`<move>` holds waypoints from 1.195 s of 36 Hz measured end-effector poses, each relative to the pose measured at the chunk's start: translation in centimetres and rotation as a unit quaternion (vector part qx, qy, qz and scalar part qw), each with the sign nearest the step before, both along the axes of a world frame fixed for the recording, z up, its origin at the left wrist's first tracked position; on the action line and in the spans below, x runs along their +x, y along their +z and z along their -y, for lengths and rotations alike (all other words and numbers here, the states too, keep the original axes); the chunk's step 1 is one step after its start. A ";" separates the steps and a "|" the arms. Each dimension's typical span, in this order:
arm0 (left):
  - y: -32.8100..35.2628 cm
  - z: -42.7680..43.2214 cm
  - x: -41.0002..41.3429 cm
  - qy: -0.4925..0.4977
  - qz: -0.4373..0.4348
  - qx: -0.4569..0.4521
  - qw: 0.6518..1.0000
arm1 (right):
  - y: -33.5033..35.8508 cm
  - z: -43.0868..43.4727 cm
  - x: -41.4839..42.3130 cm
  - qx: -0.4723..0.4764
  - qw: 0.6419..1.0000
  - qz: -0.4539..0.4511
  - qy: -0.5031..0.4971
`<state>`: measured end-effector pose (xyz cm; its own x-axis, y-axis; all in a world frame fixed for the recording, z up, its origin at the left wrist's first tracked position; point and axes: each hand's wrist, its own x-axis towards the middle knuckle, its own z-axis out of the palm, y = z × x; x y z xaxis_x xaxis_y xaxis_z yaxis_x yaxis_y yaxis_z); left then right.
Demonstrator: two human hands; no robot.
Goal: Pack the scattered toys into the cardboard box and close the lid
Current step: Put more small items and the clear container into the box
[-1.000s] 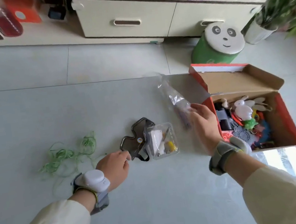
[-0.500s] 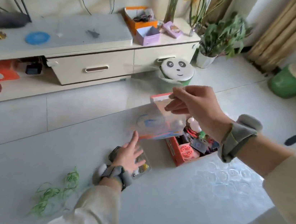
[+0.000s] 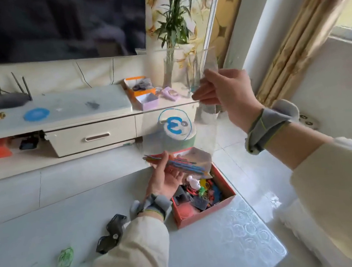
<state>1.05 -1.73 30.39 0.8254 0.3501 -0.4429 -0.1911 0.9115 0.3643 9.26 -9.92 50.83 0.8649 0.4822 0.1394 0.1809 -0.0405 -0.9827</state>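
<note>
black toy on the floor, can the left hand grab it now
Probably not yet: the left hand holds the clear bag over the cardboard box, though the black toy lies uncovered beside that forearm.

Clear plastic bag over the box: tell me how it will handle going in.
Probably floppy: the clear bag hangs from the right hand while the left hand holds its bottom. Likely light, bottom-heavy with the coloured sticks.

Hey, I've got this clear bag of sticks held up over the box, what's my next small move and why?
Probably lower the clear bag into the cardboard box. Your right hand pinches its top, your left hand grips the bottom where the coloured sticks lie, and it hangs just above the open box.
</note>
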 end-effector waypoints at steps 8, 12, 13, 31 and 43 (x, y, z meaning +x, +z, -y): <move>5.4 2.1 -2.2 0.023 0.004 -0.006 1.000 | 0.9 5.6 1.9 -0.013 0.997 -0.034 -0.065; 7.6 3.3 -3.5 0.013 0.038 0.004 0.999 | 2.6 6.3 1.1 0.013 0.997 -0.045 -0.057; 8.1 3.6 -3.8 0.006 0.055 0.002 0.998 | 3.1 6.2 0.9 0.018 0.997 -0.039 -0.058; 10.9 -3.7 -5.7 0.059 -0.090 0.114 0.988 | 4.4 2.6 -3.7 -0.042 0.998 -0.012 -0.056; 9.6 -9.0 -7.0 -0.252 -0.159 0.633 0.715 | 5.8 1.5 -7.7 -0.283 0.890 0.357 0.034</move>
<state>-5.99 7.23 40.01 0.9158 0.3308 -0.2276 0.3210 -0.2627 0.9099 1.54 -11.42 56.63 0.6190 0.6981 0.3598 0.7719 -0.4563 -0.4427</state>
